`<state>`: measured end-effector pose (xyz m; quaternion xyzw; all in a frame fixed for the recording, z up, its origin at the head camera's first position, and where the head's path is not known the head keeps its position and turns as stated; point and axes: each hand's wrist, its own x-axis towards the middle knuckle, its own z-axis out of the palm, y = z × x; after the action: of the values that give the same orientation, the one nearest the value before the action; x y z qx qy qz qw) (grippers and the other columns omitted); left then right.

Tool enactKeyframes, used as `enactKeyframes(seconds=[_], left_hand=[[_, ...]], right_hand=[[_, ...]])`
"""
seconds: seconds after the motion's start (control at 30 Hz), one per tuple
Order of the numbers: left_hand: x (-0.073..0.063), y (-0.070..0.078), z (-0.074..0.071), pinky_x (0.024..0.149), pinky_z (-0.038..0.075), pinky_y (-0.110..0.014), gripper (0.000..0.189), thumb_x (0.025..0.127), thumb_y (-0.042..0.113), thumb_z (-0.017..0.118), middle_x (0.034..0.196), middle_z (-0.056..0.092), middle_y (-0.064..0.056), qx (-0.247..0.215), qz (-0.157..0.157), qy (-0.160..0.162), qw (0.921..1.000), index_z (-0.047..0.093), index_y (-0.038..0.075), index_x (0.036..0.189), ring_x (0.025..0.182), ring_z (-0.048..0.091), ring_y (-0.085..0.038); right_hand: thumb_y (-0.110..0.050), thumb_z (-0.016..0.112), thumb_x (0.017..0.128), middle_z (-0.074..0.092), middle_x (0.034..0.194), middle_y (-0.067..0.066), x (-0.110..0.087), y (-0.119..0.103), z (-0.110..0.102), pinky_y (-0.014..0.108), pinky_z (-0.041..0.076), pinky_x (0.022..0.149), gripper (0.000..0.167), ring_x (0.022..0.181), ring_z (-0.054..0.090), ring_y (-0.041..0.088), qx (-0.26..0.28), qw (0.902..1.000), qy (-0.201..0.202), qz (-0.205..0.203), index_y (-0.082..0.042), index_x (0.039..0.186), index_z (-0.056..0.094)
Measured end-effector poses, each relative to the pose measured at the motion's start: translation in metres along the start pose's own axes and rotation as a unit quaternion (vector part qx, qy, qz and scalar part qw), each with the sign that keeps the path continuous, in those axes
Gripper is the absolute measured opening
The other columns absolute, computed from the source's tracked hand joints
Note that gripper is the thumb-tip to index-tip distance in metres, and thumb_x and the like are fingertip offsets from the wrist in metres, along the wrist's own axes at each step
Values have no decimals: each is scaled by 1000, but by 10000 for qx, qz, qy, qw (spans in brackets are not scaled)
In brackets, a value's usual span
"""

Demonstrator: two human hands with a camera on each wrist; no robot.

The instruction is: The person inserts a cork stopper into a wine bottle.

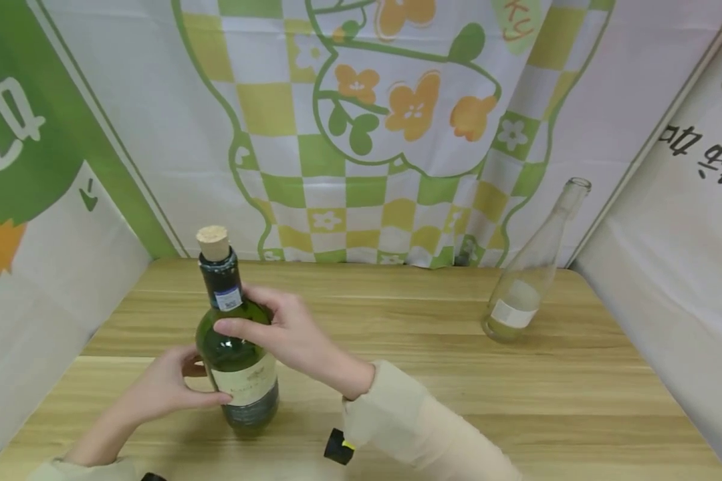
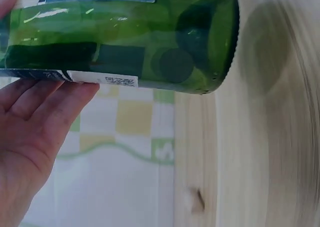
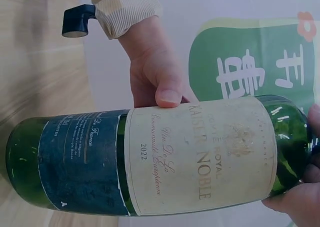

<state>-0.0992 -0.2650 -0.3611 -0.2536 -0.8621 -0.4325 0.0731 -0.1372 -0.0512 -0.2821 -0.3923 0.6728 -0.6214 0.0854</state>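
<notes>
A green glass wine bottle [image 1: 231,354] with a cork [image 1: 213,243] in its mouth stands nearly upright in both hands, tilted slightly to the left. My right hand [image 1: 295,331] grips its shoulder just below the neck, thumb across the front. Lower down, my left hand [image 1: 162,384] holds the body from the left, its thumb on the cream label [image 3: 200,152]. In the left wrist view the bottle's base is close over the wooden table, and the fingers [image 2: 55,107] lie along the glass and back label.
A clear glass bottle [image 1: 523,280] with a white label stands at the right rear of the wooden table [image 1: 397,321]. Printed cloth [image 1: 385,220] hangs behind, and fabric panels enclose both sides. Black wrist cameras [image 1: 339,446] sit by the sleeves.
</notes>
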Motion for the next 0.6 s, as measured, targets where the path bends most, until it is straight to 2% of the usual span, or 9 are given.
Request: enactKeyframes(seconds=[0.1,0.3,0.4,0.6], left_hand=[[-11,-8,-13,66,53,-22,52,58,-2,82,96,61,18,-6,-34,99,9999,58,1,105,84,59,1],[-29,-23,-36,67,50,-13,67,58,-13,77,97,61,19,-166,-13,192,9997,57,29,107,85,58,3],[-37,-30,-45,68,48,-11,72,59,-16,74,99,60,20,-215,-88,184,9996,55,33,109,86,58,3],[-54,-43,-59,68,47,-10,75,62,-18,71,101,58,22,-153,-378,264,9988,51,36,110,86,58,4]], right_hand=[[-16,62,87,65,99,-2,11,-1,11,17,50,75,26,85,58,-2,-13,10000,-93,13,-9,112,60],[-26,63,86,62,105,-13,33,0,32,13,45,80,32,94,53,-6,-394,9985,-224,322,-17,117,59],[-31,63,86,60,110,-16,43,2,42,12,42,82,36,99,51,-6,-571,9965,-276,543,-22,120,58],[-31,63,86,55,119,-20,59,10,64,10,40,84,40,106,47,-7,-760,9935,-485,688,-27,124,55]])
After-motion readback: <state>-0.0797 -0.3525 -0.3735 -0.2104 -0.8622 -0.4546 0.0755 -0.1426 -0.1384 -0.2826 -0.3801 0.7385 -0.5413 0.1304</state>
